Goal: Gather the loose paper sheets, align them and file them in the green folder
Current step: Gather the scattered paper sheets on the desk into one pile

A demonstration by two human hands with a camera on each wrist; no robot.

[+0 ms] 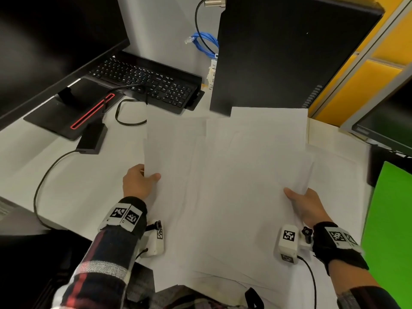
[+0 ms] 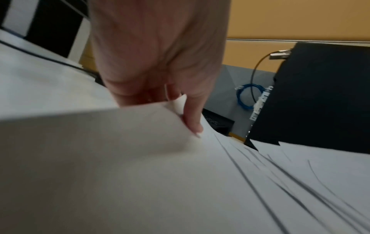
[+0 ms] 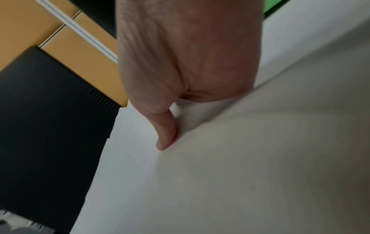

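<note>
Head view shows your green folder (image 1: 388, 230) lying at the desk's (image 1: 73, 175) right edge, what is inside it not visible; the loose paper sheets (image 1: 223, 175) lie fanned and overlapping on the desk between your hands. Your left hand (image 1: 138, 181) pinches the sheets' left edge, thumb on top; your right hand (image 1: 307, 204) pinches the right edge likewise, fingers underneath.

Both forearms reach forward, wrists strapped with marker bands. The left hand (image 1: 139, 182) pinches paper sheets (image 1: 223, 175), thumb on top. The right hand (image 1: 306, 205) grips likewise, thumb above.
</note>
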